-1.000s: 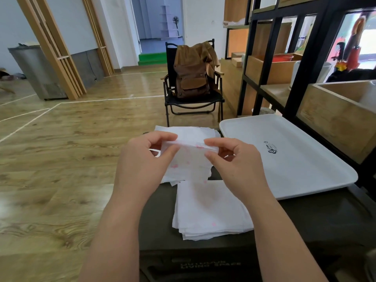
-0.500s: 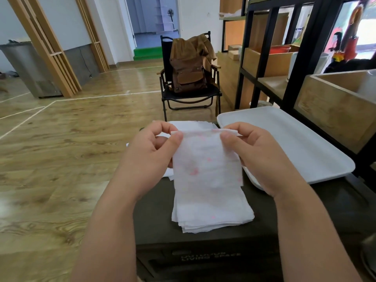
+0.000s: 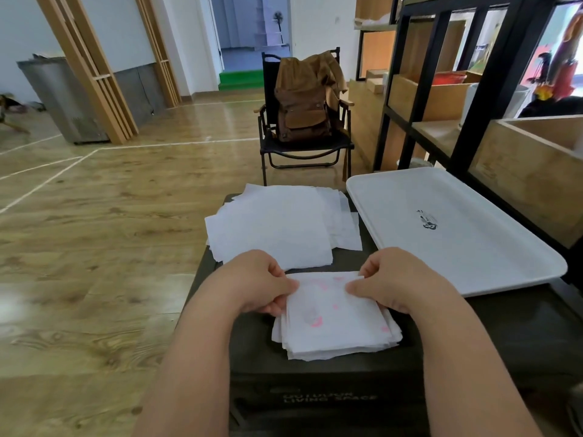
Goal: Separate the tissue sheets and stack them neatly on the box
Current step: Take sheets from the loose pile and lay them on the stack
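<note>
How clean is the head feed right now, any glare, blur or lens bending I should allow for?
Head view: daylight glare on the wooden floor at the left edge; wide-angle bending bows the black shelf frame; white tray near washed out; both hands and the near tissue stack reasonably sharp; lettering on the dark box soft, unreadable.

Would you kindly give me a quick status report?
Left hand and right hand pinching top sheet on near stack. Far pile loose on box. Nothing obstructing.
</note>
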Available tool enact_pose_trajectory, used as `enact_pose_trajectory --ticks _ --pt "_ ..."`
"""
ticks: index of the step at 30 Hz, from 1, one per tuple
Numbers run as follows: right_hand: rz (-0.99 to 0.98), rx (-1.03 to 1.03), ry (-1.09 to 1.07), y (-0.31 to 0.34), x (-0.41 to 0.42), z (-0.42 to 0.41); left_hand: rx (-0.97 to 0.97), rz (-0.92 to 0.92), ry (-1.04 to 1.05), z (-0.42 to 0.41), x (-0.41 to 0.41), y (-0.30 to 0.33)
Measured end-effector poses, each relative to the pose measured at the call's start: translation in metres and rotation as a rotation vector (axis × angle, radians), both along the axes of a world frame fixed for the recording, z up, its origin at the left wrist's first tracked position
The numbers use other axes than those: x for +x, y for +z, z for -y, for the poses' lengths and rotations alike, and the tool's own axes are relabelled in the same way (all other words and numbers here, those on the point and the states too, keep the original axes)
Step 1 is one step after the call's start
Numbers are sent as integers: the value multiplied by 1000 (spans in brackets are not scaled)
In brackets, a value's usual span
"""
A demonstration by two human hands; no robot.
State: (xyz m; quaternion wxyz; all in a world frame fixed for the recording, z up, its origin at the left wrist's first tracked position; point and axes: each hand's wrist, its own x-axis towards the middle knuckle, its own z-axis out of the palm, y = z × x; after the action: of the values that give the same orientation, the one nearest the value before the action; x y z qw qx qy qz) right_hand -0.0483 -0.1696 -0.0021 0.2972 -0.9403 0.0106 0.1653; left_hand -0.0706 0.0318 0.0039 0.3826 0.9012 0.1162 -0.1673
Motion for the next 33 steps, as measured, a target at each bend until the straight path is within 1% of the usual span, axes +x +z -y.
enact_pose_trajectory --ticks 4,6,8,11,13,15,17,18,20,25,27,28,29,31,33 --pt "66 -39 -21 3 0 -4 213 1 -11 0 1 -1" --pt "118 -29 -35 3 0 -6 242 8 -4 0 2 -1" --pt "150 -14 -43 1 0 -8 245 58 -19 0 3 -2" --pt "243 34 -63 -4 2 -9 218 251 -18 0 5 -5" --pt "310 96 -77 -6 2 -8 171 440 44 -1 7 -9" --pt "332 147 -67 -7 2 -6 127 639 131 -2 12 -12" --pt "329 198 -60 -8 2 -6 157 766 199 -6 22 -14" --pt "331 221 -65 -8 2 -7 196 779 215 -8 30 -14" --pt "333 257 -79 -9 4 -8 269 700 203 -14 53 -12" --pt "325 358 -79 -10 9 -13 433 443 -60 -21 101 -5" --pt "331 405 -77 -11 9 -13 466 347 -92 -26 113 -6" --pt "333 417 -79 -11 10 -13 469 349 -86 -28 117 -7" --pt "334 424 -85 -11 11 -12 466 389 -75 -30 119 -9" --pt "336 428 -105 -12 12 -9 458 512 -37 -33 122 -11" --pt "336 429 -119 -13 13 -8 483 596 21 -35 123 -13"
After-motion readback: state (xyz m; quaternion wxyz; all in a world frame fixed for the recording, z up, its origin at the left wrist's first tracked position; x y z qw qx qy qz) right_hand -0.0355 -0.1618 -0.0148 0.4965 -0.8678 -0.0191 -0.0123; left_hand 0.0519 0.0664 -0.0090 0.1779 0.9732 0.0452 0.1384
